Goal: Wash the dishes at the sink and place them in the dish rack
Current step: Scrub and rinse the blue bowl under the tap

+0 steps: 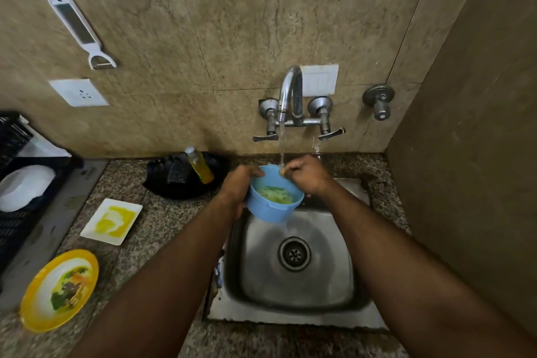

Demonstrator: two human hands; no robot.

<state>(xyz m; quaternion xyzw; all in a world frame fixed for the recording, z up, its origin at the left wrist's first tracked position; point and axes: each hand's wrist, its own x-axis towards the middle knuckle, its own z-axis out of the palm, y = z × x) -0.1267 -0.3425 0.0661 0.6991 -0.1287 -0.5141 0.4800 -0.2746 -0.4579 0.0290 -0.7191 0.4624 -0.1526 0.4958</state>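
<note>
Dish rack [17, 183] cut off at left edge, peeler [78, 29] blurred

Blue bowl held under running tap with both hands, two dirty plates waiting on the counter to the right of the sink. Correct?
Nearly. The head view shows the white square plate and yellow plate left of the sink, not right. Both the left hand and right hand hold the blue bowl under the tap.

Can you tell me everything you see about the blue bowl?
The blue bowl is small, round and looks like plastic. A raised band runs around it below the rim. It is tilted and held above the sink, under water running from the tap. Inside is a foamy yellow-green mess. The left hand grips its left side, and the right hand is at its far right rim. Water spills from its lower edge.
</note>
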